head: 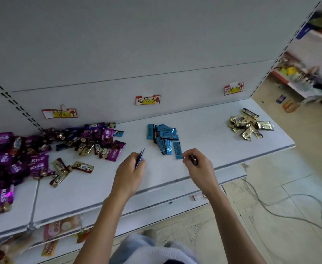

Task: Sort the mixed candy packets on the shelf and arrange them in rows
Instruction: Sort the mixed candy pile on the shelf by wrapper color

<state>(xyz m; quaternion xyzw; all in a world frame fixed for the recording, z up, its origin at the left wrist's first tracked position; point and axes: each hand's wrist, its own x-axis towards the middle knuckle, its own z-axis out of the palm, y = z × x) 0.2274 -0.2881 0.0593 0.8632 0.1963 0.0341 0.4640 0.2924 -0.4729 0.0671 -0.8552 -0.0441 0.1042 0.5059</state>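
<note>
Blue packets [140, 158] are being gripped edge-on in the left hand [130, 169], front-left of the blue pile [163, 137] on the shelf [213, 136]. A dark packet [193, 160] is being pinched in the right hand [199, 165], just in front of that pile. The mixed heap [42, 149] is lying well left of it.

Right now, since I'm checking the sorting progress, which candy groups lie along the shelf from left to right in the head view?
mixed purple and brown pile → blue packets → gold packets

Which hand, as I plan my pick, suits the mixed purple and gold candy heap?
Likely left: the left hand, holding blue foil packets, is nearer the heap; the right hand, pinching a dark item, is by the blue pile.
</note>
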